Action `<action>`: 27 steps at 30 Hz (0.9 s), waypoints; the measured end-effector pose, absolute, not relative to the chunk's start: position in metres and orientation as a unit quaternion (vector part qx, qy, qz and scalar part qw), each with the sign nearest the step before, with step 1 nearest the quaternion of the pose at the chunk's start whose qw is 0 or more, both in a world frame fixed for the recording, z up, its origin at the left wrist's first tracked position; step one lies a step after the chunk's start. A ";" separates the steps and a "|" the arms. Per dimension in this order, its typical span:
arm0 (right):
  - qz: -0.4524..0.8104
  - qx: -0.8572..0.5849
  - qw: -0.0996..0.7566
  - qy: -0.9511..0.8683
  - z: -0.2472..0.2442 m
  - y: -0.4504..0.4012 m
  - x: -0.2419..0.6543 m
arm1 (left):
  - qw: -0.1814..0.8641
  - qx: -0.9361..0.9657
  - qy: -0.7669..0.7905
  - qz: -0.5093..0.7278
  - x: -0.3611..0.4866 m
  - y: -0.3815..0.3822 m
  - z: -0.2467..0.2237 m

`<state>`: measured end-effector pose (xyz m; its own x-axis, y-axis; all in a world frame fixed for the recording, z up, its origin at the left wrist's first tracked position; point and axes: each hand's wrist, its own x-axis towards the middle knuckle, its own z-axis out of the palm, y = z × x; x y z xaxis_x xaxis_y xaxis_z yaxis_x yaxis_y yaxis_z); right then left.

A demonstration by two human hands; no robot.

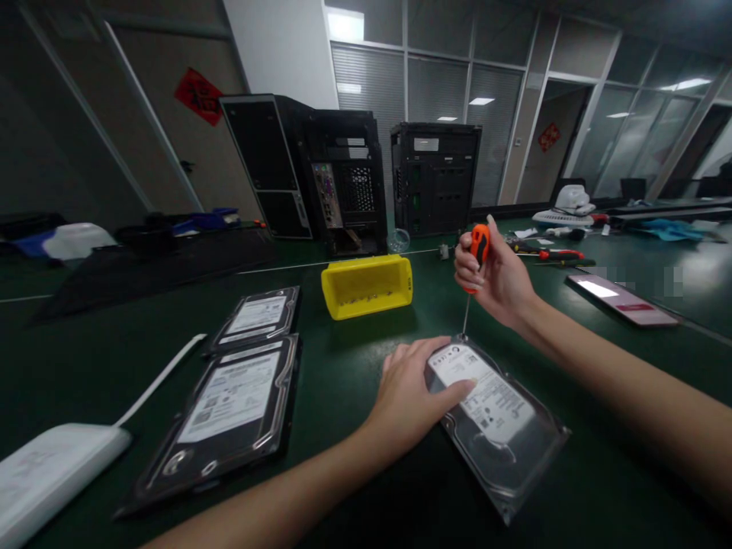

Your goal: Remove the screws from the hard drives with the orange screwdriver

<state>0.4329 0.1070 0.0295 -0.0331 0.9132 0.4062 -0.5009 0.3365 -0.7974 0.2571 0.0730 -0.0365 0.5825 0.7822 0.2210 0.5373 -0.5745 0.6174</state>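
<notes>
A silver hard drive (pixel 503 415) with a white label lies at an angle on the green table. My left hand (pixel 415 385) grips its left side, thumb across the label and fingers along the far left edge. In my right hand (pixel 495 271) is an orange and black screwdriver (pixel 479 245), held upright with the fingers closed around its handle. The shaft points down, and its tip meets the drive's far corner, where a small metal screw seems to sit. Beyond my left hand stands a yellow bin (pixel 366 288) with several small screws inside.
To the left lie two more hard drives (pixel 232 393) (pixel 255 314) and a white device (pixel 62 465) with a cable. Black computer cases (pixel 346 183) (pixel 438 179) stand behind the bin. A phone (pixel 622 300) and red-handled pliers (pixel 557 254) are on the right.
</notes>
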 end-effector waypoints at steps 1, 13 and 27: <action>0.540 -0.211 0.657 -0.482 0.030 0.108 0.432 | 0.252 0.853 0.387 0.244 0.257 0.073 -0.037; 0.508 -0.243 0.663 -0.493 0.034 0.111 0.434 | 0.261 0.851 0.387 0.243 0.257 0.071 -0.036; 0.500 -0.266 0.663 -0.490 0.033 0.110 0.443 | 0.256 0.850 0.383 0.255 0.257 0.070 -0.040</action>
<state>0.4430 0.1097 0.0330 0.0205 0.9230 0.3842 -0.4027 0.3593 -0.8418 0.2574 0.0704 -0.0399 0.5772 0.7812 0.2379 0.5200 -0.5762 0.6305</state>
